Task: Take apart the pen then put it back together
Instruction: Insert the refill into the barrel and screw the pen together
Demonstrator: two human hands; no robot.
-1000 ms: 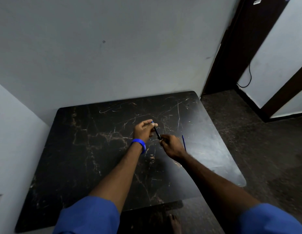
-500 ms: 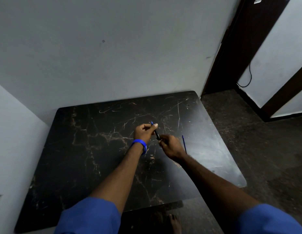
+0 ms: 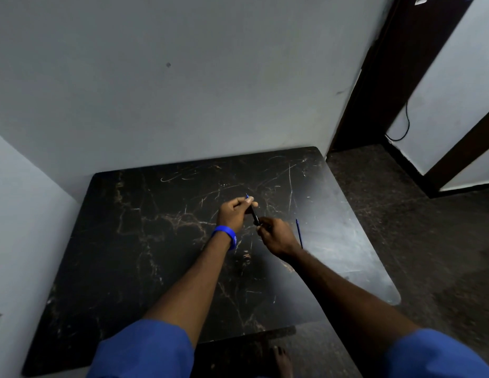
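Both hands hold a dark pen barrel [image 3: 254,216] above the middle of the black marble table [image 3: 156,255]. My left hand [image 3: 235,214], with a blue wristband, pinches the barrel's far end, where a small blue tip shows. My right hand [image 3: 277,236] grips the near end between its fingertips. A thin blue refill [image 3: 299,233] lies on the table just right of my right hand, apart from the barrel.
The table stands in a corner, with grey walls [image 3: 183,77] behind and to the left. Dark floor [image 3: 415,255] runs along the table's right edge toward a dark doorframe [image 3: 374,91]. A bare foot [image 3: 282,361] shows below the front edge.
Both hands and the barrel have stayed almost in place; the left fingers have shifted slightly on the far end. The refill has not moved.
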